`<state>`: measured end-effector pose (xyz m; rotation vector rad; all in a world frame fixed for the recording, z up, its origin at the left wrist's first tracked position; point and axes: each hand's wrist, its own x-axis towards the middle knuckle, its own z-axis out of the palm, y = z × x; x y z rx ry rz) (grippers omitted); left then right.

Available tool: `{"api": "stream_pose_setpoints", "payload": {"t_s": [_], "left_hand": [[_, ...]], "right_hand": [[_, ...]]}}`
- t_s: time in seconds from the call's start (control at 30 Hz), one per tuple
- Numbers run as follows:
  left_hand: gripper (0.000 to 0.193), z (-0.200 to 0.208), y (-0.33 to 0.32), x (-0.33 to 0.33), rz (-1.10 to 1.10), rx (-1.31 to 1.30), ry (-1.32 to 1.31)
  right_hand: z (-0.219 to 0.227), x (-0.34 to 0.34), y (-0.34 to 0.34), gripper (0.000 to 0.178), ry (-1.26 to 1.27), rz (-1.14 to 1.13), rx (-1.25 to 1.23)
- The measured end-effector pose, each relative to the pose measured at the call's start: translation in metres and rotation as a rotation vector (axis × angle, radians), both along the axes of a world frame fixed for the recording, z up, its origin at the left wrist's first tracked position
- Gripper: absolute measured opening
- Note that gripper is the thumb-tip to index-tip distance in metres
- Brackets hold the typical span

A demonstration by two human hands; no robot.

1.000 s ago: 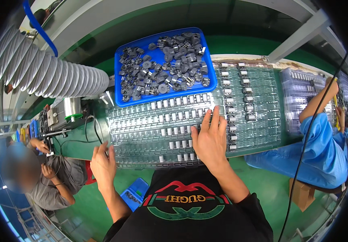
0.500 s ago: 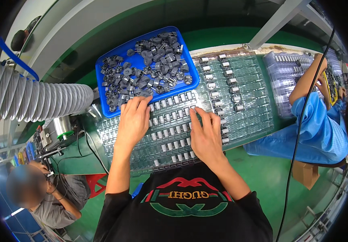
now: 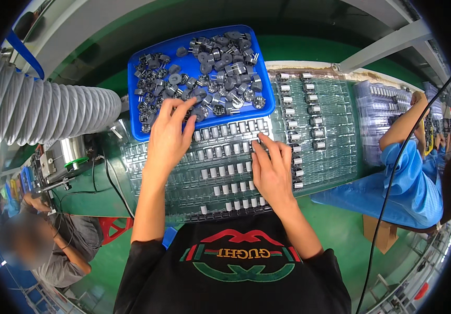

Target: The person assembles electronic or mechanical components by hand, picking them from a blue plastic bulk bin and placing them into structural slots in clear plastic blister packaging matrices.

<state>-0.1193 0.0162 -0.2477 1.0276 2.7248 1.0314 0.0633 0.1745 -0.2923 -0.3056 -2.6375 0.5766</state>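
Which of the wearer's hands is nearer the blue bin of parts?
Left. The left hand has its fingers over the near side of the blue bin; the right hand is outside it, over the clear tray.

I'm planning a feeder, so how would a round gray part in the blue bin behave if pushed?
A round gray part might roll, given its disc shape, but crowding neighbours in the blue bin would probably stop it. It likely feels stiff, since its rim looks solid. Where metal prongs stick out, it may snag others.

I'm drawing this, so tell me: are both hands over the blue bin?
No, only the left hand reaches over the blue plastic bin; the right hand is over the clear plastic tray.
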Motion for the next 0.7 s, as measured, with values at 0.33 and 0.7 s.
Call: {"api": "stream_pose_setpoints", "payload": {"t_s": [0.33, 0.7], "left_hand": [[0.025, -0.014, 0.007, -0.012, -0.052, -0.037, -0.037], [0.024, -0.011, -0.004, -0.009, -0.007, 0.136, -0.045]], "right_hand": [[0.031, -0.018, 0.024, 0.021, -0.225, 0.154, 0.018], [0.026, -0.022, 0.031, 0.015, -0.122, 0.227, -0.059]]}}
